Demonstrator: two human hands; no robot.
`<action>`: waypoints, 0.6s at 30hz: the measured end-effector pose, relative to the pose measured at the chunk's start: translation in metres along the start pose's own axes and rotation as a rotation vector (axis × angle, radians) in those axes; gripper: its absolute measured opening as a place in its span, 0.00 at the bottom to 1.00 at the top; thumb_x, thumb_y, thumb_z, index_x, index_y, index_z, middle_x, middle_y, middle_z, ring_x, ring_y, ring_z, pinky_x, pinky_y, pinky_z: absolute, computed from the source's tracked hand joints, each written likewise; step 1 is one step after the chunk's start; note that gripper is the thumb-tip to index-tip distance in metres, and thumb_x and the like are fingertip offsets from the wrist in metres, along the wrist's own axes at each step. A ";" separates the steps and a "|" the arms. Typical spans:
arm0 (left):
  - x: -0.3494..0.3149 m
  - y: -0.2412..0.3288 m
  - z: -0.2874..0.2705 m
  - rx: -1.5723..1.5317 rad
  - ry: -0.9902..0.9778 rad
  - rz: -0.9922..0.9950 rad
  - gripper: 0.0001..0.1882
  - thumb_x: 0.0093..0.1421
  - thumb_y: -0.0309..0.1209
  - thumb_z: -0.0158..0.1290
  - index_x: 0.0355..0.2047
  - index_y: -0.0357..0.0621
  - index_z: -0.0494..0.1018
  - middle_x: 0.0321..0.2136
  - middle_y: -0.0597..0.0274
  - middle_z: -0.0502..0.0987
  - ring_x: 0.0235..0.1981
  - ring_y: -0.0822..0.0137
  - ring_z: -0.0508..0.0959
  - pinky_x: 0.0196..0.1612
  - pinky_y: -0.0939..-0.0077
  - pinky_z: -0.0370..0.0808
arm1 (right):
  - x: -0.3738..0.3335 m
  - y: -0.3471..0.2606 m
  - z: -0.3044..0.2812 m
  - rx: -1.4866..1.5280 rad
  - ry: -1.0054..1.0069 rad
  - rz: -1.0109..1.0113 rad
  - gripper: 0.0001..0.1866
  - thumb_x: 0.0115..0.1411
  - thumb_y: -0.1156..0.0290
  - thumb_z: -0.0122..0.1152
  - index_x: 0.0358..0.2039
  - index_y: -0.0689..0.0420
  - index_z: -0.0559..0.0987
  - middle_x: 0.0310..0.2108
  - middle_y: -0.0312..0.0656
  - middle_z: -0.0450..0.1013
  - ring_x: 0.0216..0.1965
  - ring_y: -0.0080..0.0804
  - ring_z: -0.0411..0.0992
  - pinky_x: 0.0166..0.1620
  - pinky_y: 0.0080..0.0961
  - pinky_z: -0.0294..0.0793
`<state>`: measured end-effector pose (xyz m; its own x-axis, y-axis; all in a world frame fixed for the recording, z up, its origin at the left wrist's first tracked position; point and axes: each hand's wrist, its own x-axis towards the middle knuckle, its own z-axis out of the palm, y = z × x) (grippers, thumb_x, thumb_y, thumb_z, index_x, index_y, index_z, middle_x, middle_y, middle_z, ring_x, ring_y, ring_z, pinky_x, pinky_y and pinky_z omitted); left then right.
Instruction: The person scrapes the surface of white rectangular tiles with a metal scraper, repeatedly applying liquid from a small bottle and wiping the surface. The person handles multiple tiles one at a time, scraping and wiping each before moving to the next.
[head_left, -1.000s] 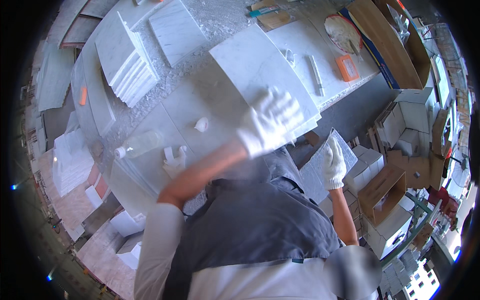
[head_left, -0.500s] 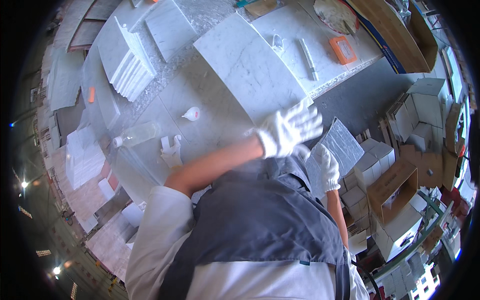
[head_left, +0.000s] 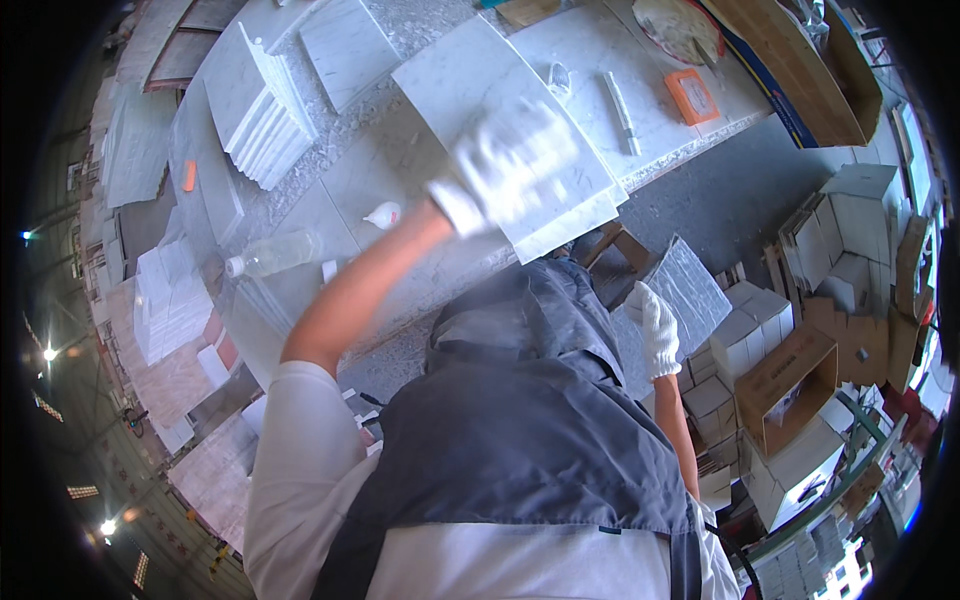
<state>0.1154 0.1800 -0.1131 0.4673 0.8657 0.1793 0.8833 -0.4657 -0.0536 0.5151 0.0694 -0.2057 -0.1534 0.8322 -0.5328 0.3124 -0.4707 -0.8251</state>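
My left hand (head_left: 515, 165), in a white knit glove, is over a pale veined marble tile (head_left: 470, 75) and blurred by motion. Its fingers look stretched out, palm toward the tile; whether it touches cannot be told. Under this tile, the edge of another tile (head_left: 565, 228) sticks out at the near side. My right hand (head_left: 657, 328), also gloved, hangs low at my right with its fingers bent together. It overlaps a grey, shiny-faced slab (head_left: 692, 292); what the fingers hold, if anything, is hidden. A small white squeeze bottle (head_left: 383, 215) lies left of my left wrist.
On the dusty worktable stand a stack of tiles (head_left: 262, 115), a clear bottle (head_left: 275, 253), a white marker (head_left: 622, 112), an orange box (head_left: 692, 96) and a round dish (head_left: 675, 30). An open carton (head_left: 815, 75) is at the far right. White boxes (head_left: 755, 310) crowd the right side.
My left hand has swept from the tile's near corner up and left across its face, uncovering the near edges. My right hand has stayed almost in place.
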 end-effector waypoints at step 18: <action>-0.065 0.103 -0.043 -0.835 -0.067 -0.026 0.24 0.66 0.47 0.54 0.57 0.49 0.77 0.60 0.57 0.74 0.62 0.55 0.70 0.66 0.56 0.63 | 0.017 -0.063 0.038 0.068 0.093 -0.037 0.23 0.73 0.58 0.54 0.60 0.61 0.77 0.48 0.44 0.80 0.49 0.32 0.79 0.54 0.30 0.76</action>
<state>0.1745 0.0675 -0.0885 0.4720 0.8746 0.1106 0.5880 -0.4058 0.6997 0.4566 0.1025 -0.1700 -0.0754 0.8712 -0.4851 0.2434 -0.4557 -0.8562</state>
